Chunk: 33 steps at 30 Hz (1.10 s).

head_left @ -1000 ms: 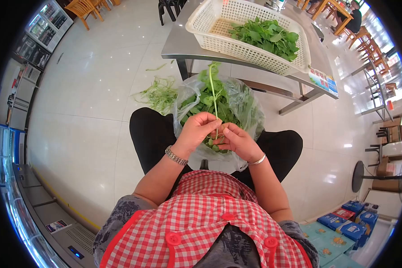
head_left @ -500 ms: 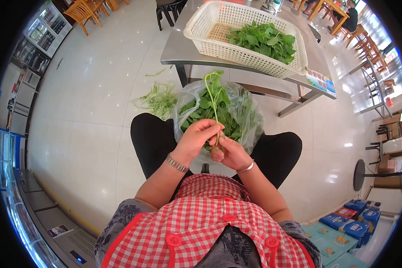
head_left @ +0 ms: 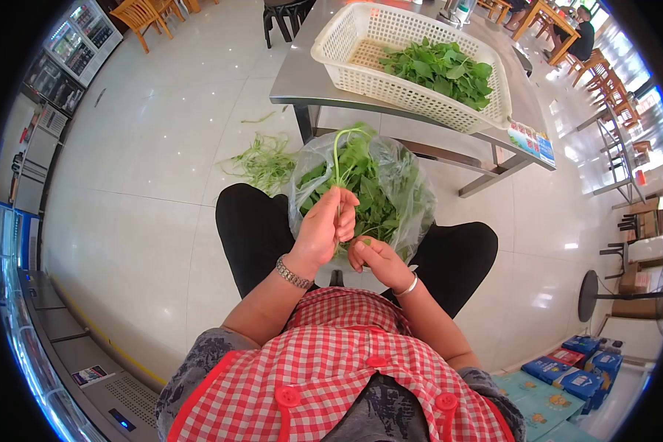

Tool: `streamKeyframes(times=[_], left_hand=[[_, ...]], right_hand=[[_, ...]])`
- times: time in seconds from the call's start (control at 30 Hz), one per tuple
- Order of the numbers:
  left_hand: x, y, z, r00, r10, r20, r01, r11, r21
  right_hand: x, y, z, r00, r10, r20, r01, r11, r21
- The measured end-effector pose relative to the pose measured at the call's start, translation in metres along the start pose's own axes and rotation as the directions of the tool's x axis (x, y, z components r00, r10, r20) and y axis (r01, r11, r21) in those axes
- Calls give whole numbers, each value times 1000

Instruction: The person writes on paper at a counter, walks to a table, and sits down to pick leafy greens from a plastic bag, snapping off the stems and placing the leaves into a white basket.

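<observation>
One green stem [head_left: 336, 153], which your left hand [head_left: 329, 221] is clamping above the clear plastic bag [head_left: 421, 197] of leafy greens [head_left: 365, 180], your right hand [head_left: 379, 259] hovering curled just beside, whether holding anything unclear.

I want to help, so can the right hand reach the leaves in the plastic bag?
Probably yes: the right hand is by the near edge of the open plastic bag, with nothing seeming to block the leaves. The left hand, holding a stem, leaves room.
</observation>
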<state>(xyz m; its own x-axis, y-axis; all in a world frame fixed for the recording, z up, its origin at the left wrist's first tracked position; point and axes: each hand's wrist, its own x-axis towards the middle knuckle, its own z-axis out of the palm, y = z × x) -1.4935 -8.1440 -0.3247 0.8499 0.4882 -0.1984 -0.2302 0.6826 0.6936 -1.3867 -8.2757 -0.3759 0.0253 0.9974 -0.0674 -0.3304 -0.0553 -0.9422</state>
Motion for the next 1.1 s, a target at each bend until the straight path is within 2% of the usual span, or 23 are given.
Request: streamKeyframes(times=[0.1, 0.2, 0.3, 0.33, 0.43, 0.57, 0.67, 0.77, 0.87, 0.97, 1.1], left_hand=[[-2, 5, 1, 1000, -15, -25, 16, 998, 56], [-3, 6, -1, 999, -17, -28, 20, 995, 101], [-4, 3, -1, 1000, -11, -27, 15, 991, 136], [-4, 2, -1, 1000, -5, -22, 8, 986, 166], [-5, 1, -1, 1000, 19, 12, -22, 965, 262], [-6, -1, -4, 999, 32, 39, -43, 937, 348], [-4, -6, -8, 994, 88, 69, -111, 863, 493], [-5, -7, -8, 992, 111, 57, -123, 806, 578], [-4, -7, -3, 986, 163, 31, -152, 808, 569], [-3, -4, 6, 981, 179, -80, -109, 838, 535], [0, -6, 2, 974, 217, -58, -169, 877, 450]], right_hand=[[-4, -1, -7, 999, 44, -10, -43, 991, 126], [-2, -3, -16, 996, -55, -63, 79, 873, 481], [5, -15, -30, 990, 66, -126, 17, 824, 566], [7, -25, -25, 963, 118, -241, 44, 818, 573], [16, -39, -28, 935, 140, -325, 80, 811, 580], [24, -54, -31, 949, 98, -299, 88, 830, 551], [28, -56, -27, 964, 58, -261, 93, 844, 528], [32, -50, -26, 961, -23, -277, 166, 848, 504], [31, -51, -25, 943, -73, -325, 214, 882, 420], [30, -50, -24, 937, -110, -332, 219, 924, 312], [27, -53, -20, 930, -58, -362, 159, 953, 257]])
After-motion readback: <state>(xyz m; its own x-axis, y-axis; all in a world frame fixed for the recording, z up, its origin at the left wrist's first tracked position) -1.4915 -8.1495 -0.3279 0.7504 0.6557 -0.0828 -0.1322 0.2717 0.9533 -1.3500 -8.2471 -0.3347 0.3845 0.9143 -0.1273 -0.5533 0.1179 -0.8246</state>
